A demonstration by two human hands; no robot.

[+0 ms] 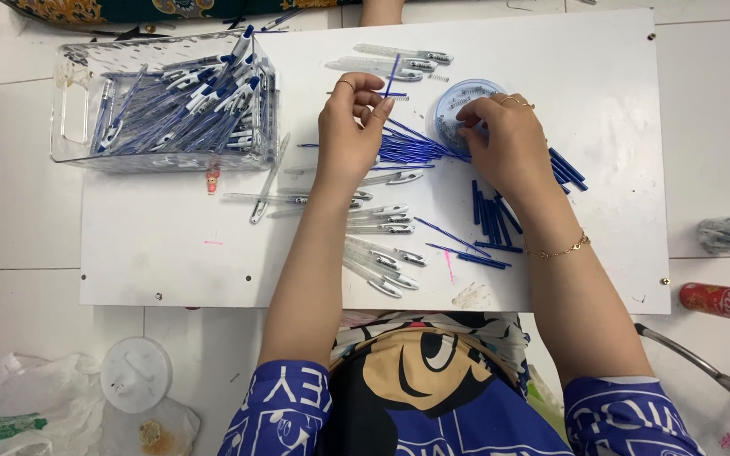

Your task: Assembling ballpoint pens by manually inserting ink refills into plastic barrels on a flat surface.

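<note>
One white worktop (171, 245) is lying across the tiled floor, carrying everything. At its far left a clear plastic bin (73, 110) is holding a heap of assembled blue-and-white pens (192, 105). Near the middle, clear pen barrels (379, 253) are lying in a loose row, with blue caps (487, 215) just right of them. The left hand (350, 135) is pinching a thin blue refill (392, 74) upright between fingertips. The right hand (500, 139) is reaching curled fingers into a small round clear tub (454, 97) of springs.
</note>
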